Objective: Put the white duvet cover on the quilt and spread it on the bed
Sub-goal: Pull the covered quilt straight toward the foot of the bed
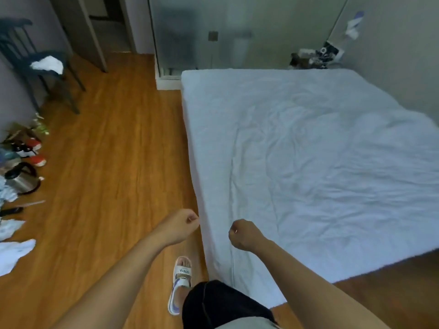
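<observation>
duvet cover spread, wrinkled | left hand, right hand fisted, apparently pinching its edge

Wrinkled matt white cloth duvet cover; glossy wooden floor.

Legible text, one item: "SENMA", dark capital letters on the white front strap of the sandal worn on the person's foot, standing on the wooden floor just beside the bed's near corner; the word reads upside down from the head camera, its letter tops turned toward the wearer's toes. The sandal is white with purple trim. No other lettering, number, brand or sign can be read: the packages and bottles along the left wall and the items at the far end of the bed are too blurred and small to make out
</observation>
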